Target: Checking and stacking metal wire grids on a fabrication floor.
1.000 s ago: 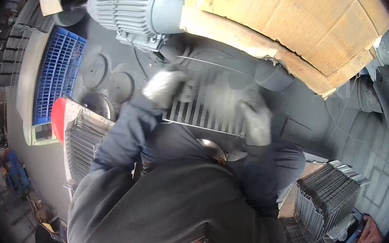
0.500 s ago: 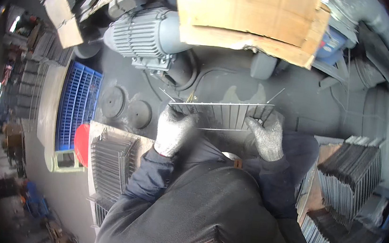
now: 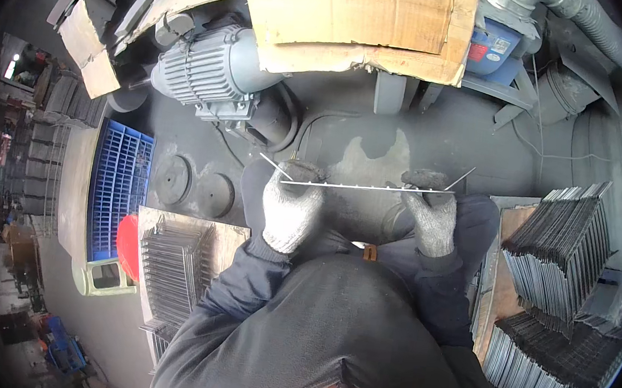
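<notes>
A thin metal wire rack [image 3: 365, 187], seen almost edge-on as a straight pale bar, is held level in front of my waist. A short wire sticks out obliquely at either end of it. My left hand [image 3: 289, 213], in a grey-white knitted glove, is closed round the rack's left end. At the right end my gloved right hand [image 3: 433, 220] grips it, thumb on the near side and darkened fingers beyond. The rest of the rack's face is hidden by this angle.
Wire racks [image 3: 172, 255] stand on a board at my left, with a red round stool [image 3: 127, 245] and a blue plastic crate [image 3: 120, 189] beyond. Dense rack stacks [image 3: 558, 254] rise at my right. Ahead are a grey electric motor [image 3: 206, 69] and cardboard [image 3: 353, 13].
The rack has tilted from showing its wire face to nearly edge-on. Both hands still hold its ends. The surroundings have shifted slightly left in view.
</notes>
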The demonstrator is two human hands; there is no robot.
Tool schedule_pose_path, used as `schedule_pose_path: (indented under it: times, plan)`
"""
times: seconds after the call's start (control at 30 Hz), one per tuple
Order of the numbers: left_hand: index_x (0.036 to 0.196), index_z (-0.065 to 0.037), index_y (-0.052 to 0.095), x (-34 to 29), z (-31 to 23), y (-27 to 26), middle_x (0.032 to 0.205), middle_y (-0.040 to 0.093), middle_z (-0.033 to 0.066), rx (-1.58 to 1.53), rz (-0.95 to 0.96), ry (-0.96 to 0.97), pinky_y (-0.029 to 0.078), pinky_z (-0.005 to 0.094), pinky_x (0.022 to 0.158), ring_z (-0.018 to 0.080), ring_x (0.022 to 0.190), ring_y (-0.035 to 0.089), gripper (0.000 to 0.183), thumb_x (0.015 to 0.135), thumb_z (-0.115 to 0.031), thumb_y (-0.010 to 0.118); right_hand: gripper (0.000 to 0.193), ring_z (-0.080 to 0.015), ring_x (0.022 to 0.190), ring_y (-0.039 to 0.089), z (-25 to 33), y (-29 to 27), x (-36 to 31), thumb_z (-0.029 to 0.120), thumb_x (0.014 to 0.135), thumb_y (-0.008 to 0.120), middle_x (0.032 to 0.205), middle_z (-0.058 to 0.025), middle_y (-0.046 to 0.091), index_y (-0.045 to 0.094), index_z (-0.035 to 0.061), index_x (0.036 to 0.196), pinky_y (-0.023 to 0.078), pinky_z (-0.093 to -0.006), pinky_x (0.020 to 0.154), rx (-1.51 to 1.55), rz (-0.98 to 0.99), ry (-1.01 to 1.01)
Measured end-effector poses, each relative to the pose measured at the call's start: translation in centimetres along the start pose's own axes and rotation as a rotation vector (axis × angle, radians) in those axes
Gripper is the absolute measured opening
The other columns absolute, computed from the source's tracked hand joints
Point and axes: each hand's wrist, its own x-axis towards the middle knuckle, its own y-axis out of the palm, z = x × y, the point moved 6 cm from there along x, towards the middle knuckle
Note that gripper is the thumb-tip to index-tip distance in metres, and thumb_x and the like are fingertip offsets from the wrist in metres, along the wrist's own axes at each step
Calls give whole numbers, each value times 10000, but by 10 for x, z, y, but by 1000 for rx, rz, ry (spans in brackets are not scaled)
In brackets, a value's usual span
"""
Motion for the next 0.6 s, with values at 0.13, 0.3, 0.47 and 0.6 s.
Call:
schedule_pose_path:
  times: [0.13,0.3,0.47,0.6]
  plan:
    - [1029,-8,687,-5,-3,-6,1064,744,111,-9,-73,-7,572,316,876,189,962,714,206,876,83,792,432,-233,1189,706,-8,9,3,-90,890,812,1276,-143,737,666,-8,1288,603,-383,1039,39,105,15]
    - [958,-33,652,-1,-3,-4,1059,742,126,-9,-97,68,564,344,963,234,1003,726,234,866,134,788,409,-298,1272,683,-43,6,15,-71,945,742,1376,-209,682,627,-39,1336,617,-479,1072,479,152,70]
    - [1012,-15,677,4,27,-1,1095,753,121,9,-90,122,585,333,919,207,1004,731,277,839,94,864,355,-355,1331,645,-44,4,31,-5,1005,688,1391,-214,667,596,-73,1341,624,-497,1058,1045,261,186]
    - [1025,-17,665,27,63,13,1012,735,113,-132,-56,51,572,322,851,189,939,705,207,903,78,803,262,-240,1049,724,-34,8,65,-18,927,806,1142,-128,762,691,-52,1159,602,-380,885,341,79,115]
